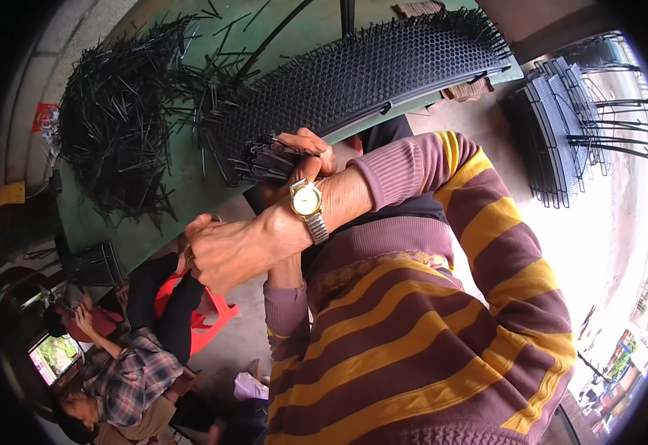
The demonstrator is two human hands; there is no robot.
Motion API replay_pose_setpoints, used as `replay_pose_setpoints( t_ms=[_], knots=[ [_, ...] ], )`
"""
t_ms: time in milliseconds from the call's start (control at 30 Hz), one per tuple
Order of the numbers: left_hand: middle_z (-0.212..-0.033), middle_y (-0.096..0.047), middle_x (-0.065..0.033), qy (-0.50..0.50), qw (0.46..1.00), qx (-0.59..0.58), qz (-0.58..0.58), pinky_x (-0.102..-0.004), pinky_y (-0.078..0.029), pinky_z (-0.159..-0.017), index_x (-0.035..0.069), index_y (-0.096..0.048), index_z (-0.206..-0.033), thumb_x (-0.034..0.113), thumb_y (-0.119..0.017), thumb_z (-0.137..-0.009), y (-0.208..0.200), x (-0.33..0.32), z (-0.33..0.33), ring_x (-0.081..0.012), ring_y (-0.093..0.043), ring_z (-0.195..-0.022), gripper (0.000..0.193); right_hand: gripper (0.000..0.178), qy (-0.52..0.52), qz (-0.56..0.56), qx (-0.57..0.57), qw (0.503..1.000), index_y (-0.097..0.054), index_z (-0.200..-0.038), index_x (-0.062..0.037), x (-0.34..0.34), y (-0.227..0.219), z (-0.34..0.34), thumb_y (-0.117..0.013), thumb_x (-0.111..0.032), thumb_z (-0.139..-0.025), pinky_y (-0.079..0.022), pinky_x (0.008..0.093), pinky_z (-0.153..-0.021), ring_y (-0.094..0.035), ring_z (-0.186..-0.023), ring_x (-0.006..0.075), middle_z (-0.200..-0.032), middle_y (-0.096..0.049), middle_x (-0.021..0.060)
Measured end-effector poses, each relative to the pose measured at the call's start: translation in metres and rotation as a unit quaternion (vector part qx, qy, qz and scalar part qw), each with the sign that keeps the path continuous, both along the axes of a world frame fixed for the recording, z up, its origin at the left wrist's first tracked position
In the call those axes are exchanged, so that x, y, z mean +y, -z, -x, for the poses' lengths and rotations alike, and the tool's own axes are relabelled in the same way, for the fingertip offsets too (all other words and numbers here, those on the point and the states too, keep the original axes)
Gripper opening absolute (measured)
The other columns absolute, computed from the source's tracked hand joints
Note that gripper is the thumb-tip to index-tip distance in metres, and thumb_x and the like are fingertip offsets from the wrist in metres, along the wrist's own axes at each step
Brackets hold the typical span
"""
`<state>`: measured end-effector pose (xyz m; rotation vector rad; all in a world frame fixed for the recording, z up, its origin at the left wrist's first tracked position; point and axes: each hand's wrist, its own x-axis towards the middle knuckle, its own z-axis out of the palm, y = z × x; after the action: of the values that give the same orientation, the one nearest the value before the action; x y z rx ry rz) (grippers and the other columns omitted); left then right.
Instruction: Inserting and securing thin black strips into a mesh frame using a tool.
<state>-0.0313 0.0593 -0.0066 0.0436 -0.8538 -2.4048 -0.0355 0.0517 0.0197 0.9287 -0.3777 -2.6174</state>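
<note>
On the green table lies a long black panel [324, 78] with a honeycomb of small holes, and thin black sticks stick up along its far and right edges. At its near left corner my left hand [313, 154] is closed around a bundle of thin black sticks [268, 161], their ends fanned toward the panel. My right arm, with a wristwatch [307, 199], crosses over the left one. My right hand [227, 252] is off the near table edge, fingers curled in; what they hold, if anything, is hidden. A large tangled heap of black sticks [120, 119] lies at the left.
More loose sticks [216, 55] are scattered at the back of the green table [135, 241]. Stacked black panels with long hooks [561, 133] stand on the right. A person in a plaid shirt [135, 378] sits at the lower left, near a red plastic stool [209, 315].
</note>
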Motion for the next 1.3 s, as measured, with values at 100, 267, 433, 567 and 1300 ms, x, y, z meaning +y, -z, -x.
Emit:
replay_pose_setpoints(
  t_ms=[100, 267, 433, 567, 1300],
  knots=[
    [-0.090, -0.056, -0.0128, -0.021, 0.999, 0.002, 0.025, -0.0342, -0.047, -0.065, 0.002, -0.057, -0.104, 0.010, -0.075, -0.082, 0.002, -0.003, -0.010, -0.0193, -0.055, -0.073, 0.030, 0.026, 0.012, 0.227, 0.018, 0.974, -0.043, -0.065, -0.0117, -0.008, 0.021, -0.008, -0.063, 0.004, -0.071, -0.041, 0.0236, -0.087, -0.045, -0.084, 0.0108, -0.070, -0.045, -0.0041],
    [-0.091, -0.056, -0.0128, -0.025, 0.999, 0.007, 0.046, -0.0343, -0.047, -0.065, 0.003, -0.056, -0.104, 0.010, -0.074, -0.084, 0.002, 0.001, -0.002, -0.0191, -0.054, -0.073, 0.027, 0.029, 0.047, 0.433, 0.048, 0.899, -0.042, -0.061, -0.0128, -0.012, 0.043, -0.007, -0.061, 0.009, -0.068, -0.042, 0.0268, -0.090, -0.046, -0.085, 0.0116, -0.069, -0.045, -0.0040],
    [-0.089, -0.056, -0.0118, -0.029, 0.999, -0.004, 0.025, -0.0343, -0.047, -0.066, 0.003, -0.056, -0.103, 0.013, -0.074, -0.085, 0.005, 0.001, -0.005, -0.0188, -0.054, -0.073, 0.027, 0.029, 0.038, 0.419, 0.048, 0.906, -0.042, -0.060, -0.0127, -0.010, 0.042, -0.009, -0.060, 0.008, -0.068, -0.042, 0.0278, -0.091, -0.046, -0.085, 0.0123, -0.068, -0.046, -0.0042],
    [-0.087, -0.056, -0.0114, -0.054, 0.968, -0.216, -0.118, -0.0337, -0.048, -0.065, 0.002, -0.056, -0.102, 0.012, -0.073, -0.086, -0.010, 0.004, -0.007, -0.0186, -0.054, -0.073, 0.026, 0.028, 0.038, 0.397, 0.034, 0.916, -0.043, -0.060, -0.0126, -0.026, 0.055, -0.013, -0.060, 0.008, -0.068, -0.041, 0.0281, -0.091, -0.046, -0.085, 0.0127, -0.068, -0.046, -0.0041],
    [-0.080, -0.054, -0.0102, -0.043, 0.999, -0.019, 0.019, -0.0319, -0.050, -0.063, 0.001, -0.057, -0.100, 0.004, -0.072, -0.085, 0.000, 0.003, -0.006, -0.0174, -0.054, -0.071, 0.021, 0.027, 0.024, 0.251, -0.023, 0.967, -0.044, -0.059, -0.0122, -0.014, 0.045, -0.015, -0.062, 0.005, -0.069, -0.040, 0.0297, -0.091, -0.045, -0.085, 0.0146, -0.066, -0.045, -0.0035]
  ],
)
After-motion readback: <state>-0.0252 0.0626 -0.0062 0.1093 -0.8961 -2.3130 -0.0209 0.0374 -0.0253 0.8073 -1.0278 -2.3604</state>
